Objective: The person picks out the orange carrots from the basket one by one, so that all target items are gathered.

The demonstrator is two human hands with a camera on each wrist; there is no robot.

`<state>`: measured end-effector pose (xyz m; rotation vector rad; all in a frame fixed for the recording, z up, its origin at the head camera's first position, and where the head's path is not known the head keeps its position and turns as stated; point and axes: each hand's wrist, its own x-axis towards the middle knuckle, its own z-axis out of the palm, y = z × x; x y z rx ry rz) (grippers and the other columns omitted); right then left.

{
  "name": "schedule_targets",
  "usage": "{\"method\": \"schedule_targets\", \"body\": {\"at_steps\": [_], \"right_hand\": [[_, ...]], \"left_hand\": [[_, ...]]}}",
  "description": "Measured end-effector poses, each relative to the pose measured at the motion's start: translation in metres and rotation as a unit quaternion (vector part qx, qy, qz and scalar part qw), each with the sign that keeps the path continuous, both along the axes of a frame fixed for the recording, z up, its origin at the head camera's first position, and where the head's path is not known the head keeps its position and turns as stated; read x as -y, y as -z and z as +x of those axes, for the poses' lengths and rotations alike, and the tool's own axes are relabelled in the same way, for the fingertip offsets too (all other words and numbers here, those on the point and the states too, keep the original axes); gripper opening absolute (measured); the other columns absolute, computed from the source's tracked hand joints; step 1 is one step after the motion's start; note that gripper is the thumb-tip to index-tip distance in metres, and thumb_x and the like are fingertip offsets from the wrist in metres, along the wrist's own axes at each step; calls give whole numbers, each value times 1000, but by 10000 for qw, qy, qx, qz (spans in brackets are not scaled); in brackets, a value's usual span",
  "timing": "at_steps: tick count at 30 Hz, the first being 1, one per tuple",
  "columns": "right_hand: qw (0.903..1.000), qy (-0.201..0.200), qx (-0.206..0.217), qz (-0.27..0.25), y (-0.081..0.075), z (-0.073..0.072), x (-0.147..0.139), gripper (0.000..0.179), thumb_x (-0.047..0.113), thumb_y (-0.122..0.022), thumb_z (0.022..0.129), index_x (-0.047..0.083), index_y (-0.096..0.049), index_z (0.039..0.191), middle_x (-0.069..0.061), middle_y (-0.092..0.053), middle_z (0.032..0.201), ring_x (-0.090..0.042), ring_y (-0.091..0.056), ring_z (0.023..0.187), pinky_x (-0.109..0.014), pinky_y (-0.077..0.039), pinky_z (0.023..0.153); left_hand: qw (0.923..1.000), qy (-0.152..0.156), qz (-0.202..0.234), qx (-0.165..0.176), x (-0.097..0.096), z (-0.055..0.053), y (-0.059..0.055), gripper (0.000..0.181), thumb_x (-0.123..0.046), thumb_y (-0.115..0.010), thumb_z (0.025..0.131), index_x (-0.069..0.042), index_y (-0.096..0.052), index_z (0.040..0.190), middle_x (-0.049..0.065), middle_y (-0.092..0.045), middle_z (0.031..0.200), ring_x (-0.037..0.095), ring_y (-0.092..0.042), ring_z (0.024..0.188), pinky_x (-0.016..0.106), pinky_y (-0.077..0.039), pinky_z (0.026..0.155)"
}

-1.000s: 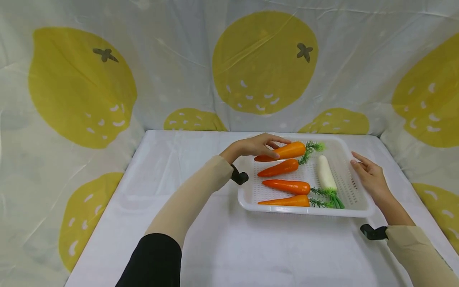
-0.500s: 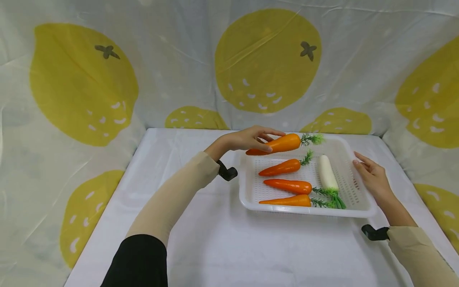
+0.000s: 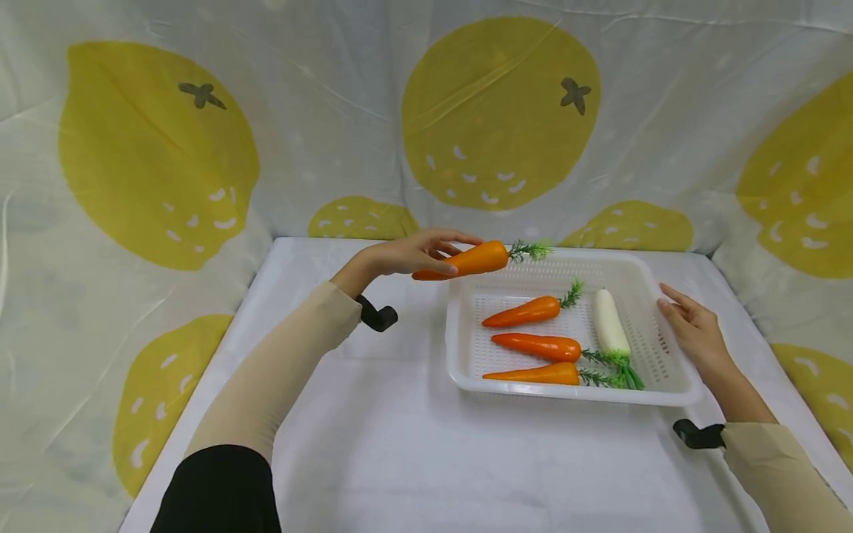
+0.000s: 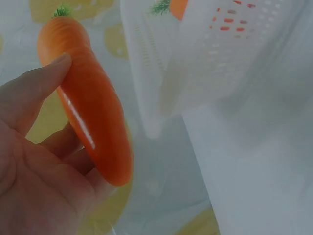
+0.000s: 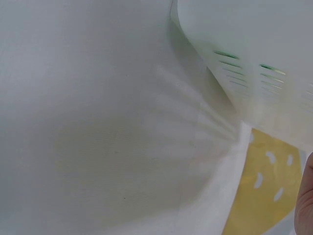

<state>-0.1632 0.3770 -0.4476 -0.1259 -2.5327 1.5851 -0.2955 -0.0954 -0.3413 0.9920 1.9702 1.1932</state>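
My left hand (image 3: 413, 254) pinches an orange carrot (image 3: 485, 258) with a green leafy top, held above the far left side of the white basket (image 3: 455, 348). In the left wrist view, the thumb lies along one side of this carrot (image 4: 90, 105) and the fingers are behind it. Inside the basket lie three more carrots, among them a middle carrot (image 3: 536, 346), and a white radish (image 3: 609, 324) with green stalks. At the basket's right rim, my right hand (image 3: 696, 329) touches the edge with fairly straight fingers; the right wrist view shows only a sliver of it.
The basket stands on a table under a white cloth (image 3: 400, 444). Behind and at the sides hangs a curtain (image 3: 333, 111) printed with large yellow fruit. Slots pierce the basket wall (image 5: 274, 29) in the right wrist view.
My left hand has lifted the carrot out of the basket's far row and carried it left; only its leaves still overlap the basket in view. The right hand stays at the rim.
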Motion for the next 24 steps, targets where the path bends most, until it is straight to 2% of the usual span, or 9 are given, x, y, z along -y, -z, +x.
{"method": "schedule_targets", "body": {"at_steps": [8,14,24], "right_hand": [[10000,59,69,28,2,1,-4,58,30,-54,104,2,-36,153,37,-60,90,10,-59,74,-12,-50,58],[9996,110,226,132,4,3,-4,60,33,-53,104,4,-35,154,39,-57,90,11,-59,75,-13,-51,59],[9999,87,93,-25,3,2,-4,59,29,-54,104,2,-36,153,35,-60,89,9,-59,74,-12,-50,59]], "left_hand": [[9989,-362,-297,64,34,-2,9,58,-6,-62,98,-19,-44,152,10,-53,142,29,-56,124,42,-49,99],[9983,-499,-300,65,53,-2,18,57,-4,-63,97,-16,-46,150,10,-51,144,31,-56,125,44,-48,100],[9948,-838,-564,94,84,-3,24,56,-6,-64,97,-22,-48,148,11,-54,140,30,-57,124,49,-46,101]]}}
